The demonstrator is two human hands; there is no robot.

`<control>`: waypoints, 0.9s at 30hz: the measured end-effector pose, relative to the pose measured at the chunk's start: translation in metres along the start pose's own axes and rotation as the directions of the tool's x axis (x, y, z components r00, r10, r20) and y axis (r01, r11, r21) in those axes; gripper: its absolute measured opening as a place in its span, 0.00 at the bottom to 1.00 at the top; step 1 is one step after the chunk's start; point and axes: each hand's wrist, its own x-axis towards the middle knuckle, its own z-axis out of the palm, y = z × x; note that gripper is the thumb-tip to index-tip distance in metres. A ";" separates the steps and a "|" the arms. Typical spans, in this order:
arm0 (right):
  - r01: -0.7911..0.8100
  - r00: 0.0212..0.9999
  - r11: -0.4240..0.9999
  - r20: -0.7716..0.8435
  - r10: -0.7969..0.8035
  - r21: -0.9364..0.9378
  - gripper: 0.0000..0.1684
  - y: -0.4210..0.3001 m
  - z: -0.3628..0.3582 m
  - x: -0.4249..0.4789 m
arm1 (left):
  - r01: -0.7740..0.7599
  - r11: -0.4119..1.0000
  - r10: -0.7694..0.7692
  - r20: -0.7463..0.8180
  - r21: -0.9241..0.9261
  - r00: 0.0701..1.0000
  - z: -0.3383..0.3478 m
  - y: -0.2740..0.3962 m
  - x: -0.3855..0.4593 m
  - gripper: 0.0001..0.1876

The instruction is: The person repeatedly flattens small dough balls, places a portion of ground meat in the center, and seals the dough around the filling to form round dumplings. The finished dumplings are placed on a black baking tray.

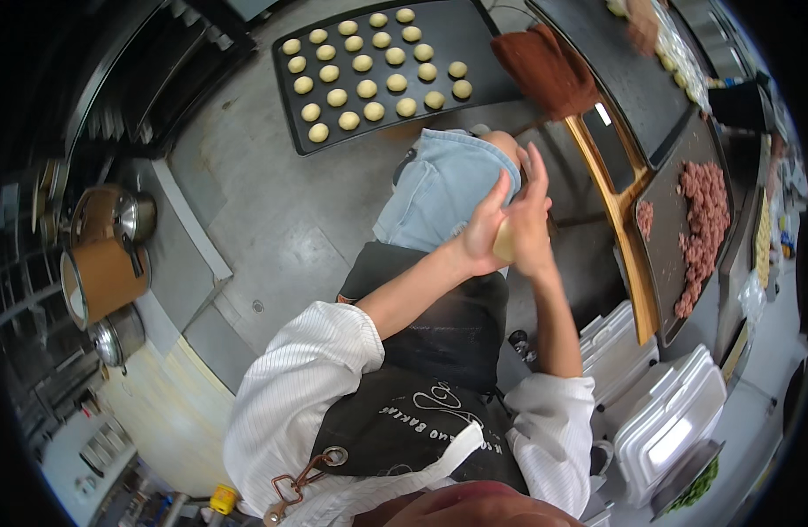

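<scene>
Between the palms of my left hand (484,234) and my right hand (530,230) is a piece of pale dough (504,242), partly hidden by the hands. The palms face each other, with fingers extended. My hands are above my lap. Beyond them, a dark baking tray (489,56) holds rows of round dough balls (366,88). To the right, a second tray (661,283) carries a large heap of raw ground meat (703,217) and a small clump near its left edge.
A wooden-edged frame (618,224) and a brown cloth (545,69) lie between the trays. Another person's hand (641,26) is over dough under plastic film (684,56). White lidded containers (671,421) stand lower right; metal pots (135,216) are at left.
</scene>
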 end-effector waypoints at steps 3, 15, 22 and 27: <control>-0.109 0.994 0.879 0.029 0.108 0.465 0.39 0.000 -0.026 0.003 | 0.132 0.911 0.058 0.439 -0.390 0.897 -0.038 -0.001 0.013 0.49; -0.147 0.988 0.988 0.061 0.144 0.056 0.23 0.003 -0.059 -0.049 | -0.013 0.942 0.066 -0.147 0.335 0.987 0.008 0.000 0.002 0.45; -0.265 0.953 0.900 -0.045 0.298 0.347 0.16 0.030 -0.086 -0.061 | -0.072 0.614 0.231 -0.091 0.786 0.969 -0.005 -0.004 -0.001 0.16; -0.336 0.925 0.800 0.014 0.380 0.497 0.14 0.030 -0.086 -0.064 | -0.009 0.565 0.237 -0.152 0.825 0.960 -0.006 -0.002 -0.002 0.16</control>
